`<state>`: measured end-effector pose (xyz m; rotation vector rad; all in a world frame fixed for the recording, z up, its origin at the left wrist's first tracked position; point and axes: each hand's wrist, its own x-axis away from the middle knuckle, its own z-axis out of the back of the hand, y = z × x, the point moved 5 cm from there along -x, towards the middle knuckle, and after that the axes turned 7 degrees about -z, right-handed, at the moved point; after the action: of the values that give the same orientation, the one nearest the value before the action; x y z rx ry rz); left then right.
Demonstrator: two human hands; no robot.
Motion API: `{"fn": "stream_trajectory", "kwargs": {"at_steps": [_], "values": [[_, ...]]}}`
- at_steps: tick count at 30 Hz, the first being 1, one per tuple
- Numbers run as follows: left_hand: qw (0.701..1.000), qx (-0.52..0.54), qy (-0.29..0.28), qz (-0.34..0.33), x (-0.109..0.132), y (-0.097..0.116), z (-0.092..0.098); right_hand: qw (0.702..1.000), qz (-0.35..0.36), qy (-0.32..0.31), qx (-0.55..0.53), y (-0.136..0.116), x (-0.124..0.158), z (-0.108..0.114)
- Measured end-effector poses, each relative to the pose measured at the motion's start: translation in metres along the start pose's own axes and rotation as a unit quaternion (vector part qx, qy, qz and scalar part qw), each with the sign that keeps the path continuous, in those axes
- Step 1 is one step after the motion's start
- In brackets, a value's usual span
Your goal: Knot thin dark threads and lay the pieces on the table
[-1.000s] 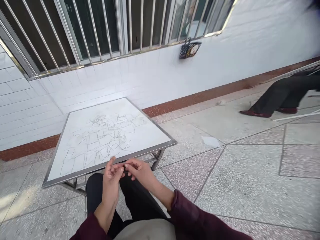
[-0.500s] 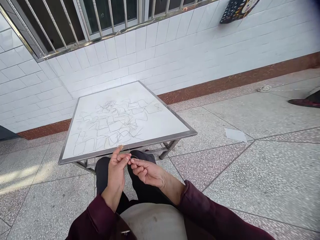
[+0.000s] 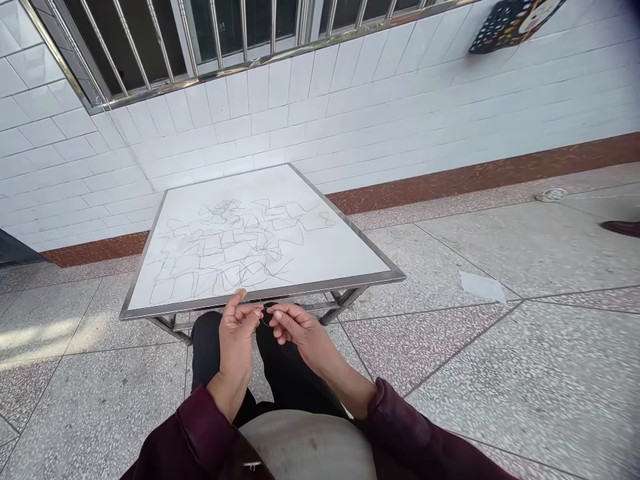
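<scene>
**Thin strand (image 3: 265, 323) beside the near edge (image 3: 310, 288) of the table (image 3: 345, 250)**

Head view: I see left hand (image 3: 239, 341) and right hand (image 3: 303, 333) pinching it at the table's six o'clock. Floor (image 3: 545, 380) stretches wide towards four, a white sheet (image 3: 483, 287) lies at three; wall (image 3: 360, 120) bounds twelve.

Bounded by a white-tiled wall (image 3: 350, 120), with a metal-barred window (image 3: 220, 33) above and a reddish-brown skirting (image 3: 475, 172) along its foot; paved in speckled slabs (image 3: 560, 373), grey and pinkish; furnished with a white-topped, grey-edged table (image 3: 340, 247) close to the wall; brightened at left by a pale streak of light (image 3: 45, 340)
</scene>
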<state>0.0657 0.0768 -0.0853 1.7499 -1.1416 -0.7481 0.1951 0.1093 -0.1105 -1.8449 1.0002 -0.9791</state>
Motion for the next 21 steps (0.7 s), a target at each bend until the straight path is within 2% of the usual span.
{"fn": "stream_trajectory", "kwargs": {"at_steps": [9,15,21], "values": [[0.999,0.004,-0.036,0.027,0.0021,-0.0081,-0.0008,0.999,-0.016,0.029,0.038,0.0000,-0.0017,0.0055],[0.998,0.015,-0.056,0.028,0.0055,-0.0050,-0.0024,0.997,0.002,0.043,0.067,-0.0016,-0.0005,0.0043],[0.997,0.027,-0.052,0.041,0.0056,-0.0056,-0.0028,0.991,0.038,0.057,0.115,-0.0015,0.0004,0.0036]]}}
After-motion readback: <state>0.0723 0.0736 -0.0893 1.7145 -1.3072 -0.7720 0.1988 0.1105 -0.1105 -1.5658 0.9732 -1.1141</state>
